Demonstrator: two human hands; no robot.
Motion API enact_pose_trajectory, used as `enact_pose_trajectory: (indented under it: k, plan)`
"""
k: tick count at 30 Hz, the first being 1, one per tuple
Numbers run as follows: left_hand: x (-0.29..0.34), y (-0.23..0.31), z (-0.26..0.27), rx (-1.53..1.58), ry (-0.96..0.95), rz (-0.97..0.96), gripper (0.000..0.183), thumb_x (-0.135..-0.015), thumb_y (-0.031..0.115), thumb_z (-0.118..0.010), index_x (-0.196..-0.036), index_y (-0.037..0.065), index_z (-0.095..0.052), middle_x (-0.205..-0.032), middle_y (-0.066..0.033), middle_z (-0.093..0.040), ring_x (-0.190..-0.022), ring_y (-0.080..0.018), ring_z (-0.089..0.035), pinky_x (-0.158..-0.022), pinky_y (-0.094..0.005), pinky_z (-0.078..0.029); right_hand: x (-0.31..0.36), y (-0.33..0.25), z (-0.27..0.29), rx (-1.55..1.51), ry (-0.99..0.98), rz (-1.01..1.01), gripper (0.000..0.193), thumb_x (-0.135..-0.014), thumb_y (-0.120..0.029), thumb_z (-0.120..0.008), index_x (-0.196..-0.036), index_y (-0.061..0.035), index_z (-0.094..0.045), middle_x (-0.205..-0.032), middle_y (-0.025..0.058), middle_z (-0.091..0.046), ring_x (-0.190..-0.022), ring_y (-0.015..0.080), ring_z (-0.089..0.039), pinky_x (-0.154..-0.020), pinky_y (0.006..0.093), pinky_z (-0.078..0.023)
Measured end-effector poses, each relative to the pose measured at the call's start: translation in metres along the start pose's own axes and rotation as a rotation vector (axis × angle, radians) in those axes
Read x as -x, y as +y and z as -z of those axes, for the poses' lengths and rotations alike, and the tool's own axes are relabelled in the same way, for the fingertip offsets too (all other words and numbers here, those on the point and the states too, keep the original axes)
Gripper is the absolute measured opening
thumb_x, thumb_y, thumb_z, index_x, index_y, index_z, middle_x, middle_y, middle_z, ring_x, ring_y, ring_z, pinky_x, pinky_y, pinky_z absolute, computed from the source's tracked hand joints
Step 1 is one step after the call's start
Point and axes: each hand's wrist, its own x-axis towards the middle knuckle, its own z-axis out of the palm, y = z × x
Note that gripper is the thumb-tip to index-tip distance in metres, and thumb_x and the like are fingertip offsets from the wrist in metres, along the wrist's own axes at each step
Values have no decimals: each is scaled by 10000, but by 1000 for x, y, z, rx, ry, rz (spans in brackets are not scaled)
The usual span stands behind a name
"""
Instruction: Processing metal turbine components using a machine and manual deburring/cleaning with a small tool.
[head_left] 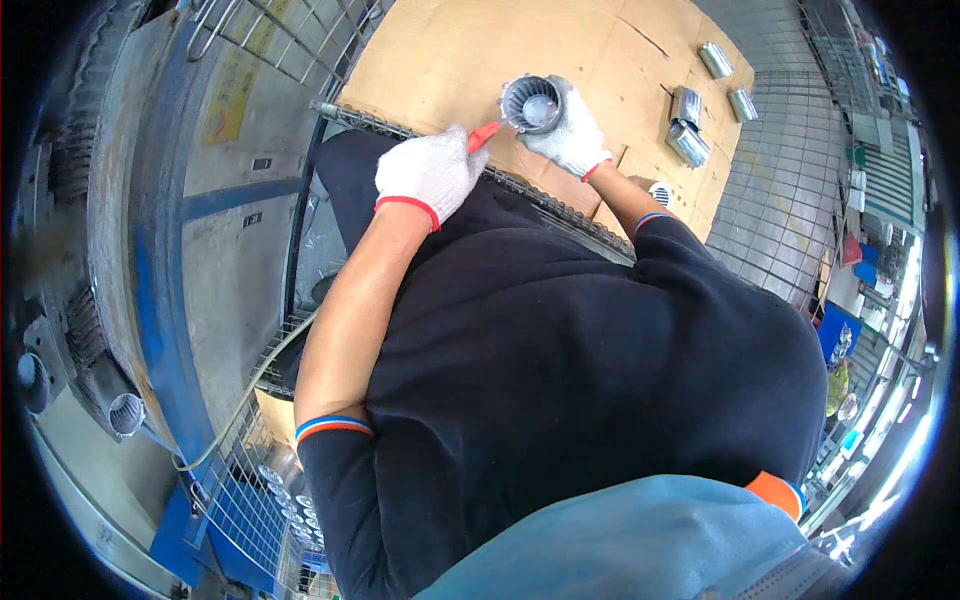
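My left hand (432, 174), in a white knit glove with a red cuff, is closed on a red-handled tool (482, 137). The tool's far end reaches the lower left rim of a round, hollow metal part (515, 103) with ribs inside; its working tip is too small to make out. My right hand (572, 130), gloved the same way, grips this part from the right, its open end facing up. Both hands are over the near edge of a cardboard-covered surface (450, 60).
Several silvery metal parts (687, 143) lie on the cardboard at the right, and another ribbed part (660, 193) sits near my right forearm. Wire mesh (780, 190) borders the right side. A grey and blue machine frame (240, 150) stands left; a wire basket below holds stacked metal parts (290, 500).
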Motion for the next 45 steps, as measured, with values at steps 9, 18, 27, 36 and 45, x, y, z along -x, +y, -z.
enact_pose_trajectory:
  k: [9, 18, 27, 36, 45]
  plan:
    - [3, 6, 1, 30, 12, -28, 451, -1016, 522, -574, -1037, 80, -659, -896, -206, -753, -872, -419, -733, -760, -536, -563, -21, -4, 2, -260, -173, 98, 713, -719, -213, -895, -1312, -1, -562, -1257, 156, -712, -1185, 252, -688, -1031, 392, -557]
    - [6, 9, -2, 28, 23, -45, 427, -1014, 512, -591, -1008, 89, -650, -862, -191, -750, -829, -407, -734, -727, -530, -564, -9, -11, -1, -164, -48, 91, 681, -737, -178, -885, -1304, 3, -554, -1287, 144, -710, -1185, 226, -688, -1047, 374, -545]
    - [1, 6, -3, 4, 81, 4, 412, -1023, 489, -582, -1013, 83, -649, -864, -202, -753, -824, -417, -736, -723, -536, -569, -4, -14, -5, -77, -28, 76, 930, -692, -329, -919, -1442, 35, -509, -1340, 263, -645, -1268, 398, -640, -1083, 443, -530]
    - [-3, -2, -7, 18, 108, -21, 409, -1023, 486, -581, -1012, 84, -658, -870, -218, -750, -838, -424, -734, -729, -534, -568, -1, -22, -2, -46, -24, 118, 963, -673, -337, -926, -1457, 34, -507, -1379, 261, -627, -1304, 407, -616, -1107, 446, -516]
    - [0, -1, 2, 38, 97, 0, 412, -1021, 489, -581, -1042, 85, -661, -877, -220, -749, -849, -428, -732, -740, -531, -568, -3, -15, -4, -72, -30, 218, 933, -664, -317, -932, -1437, 19, -533, -1367, 251, -635, -1279, 409, -626, -1093, 450, -524]
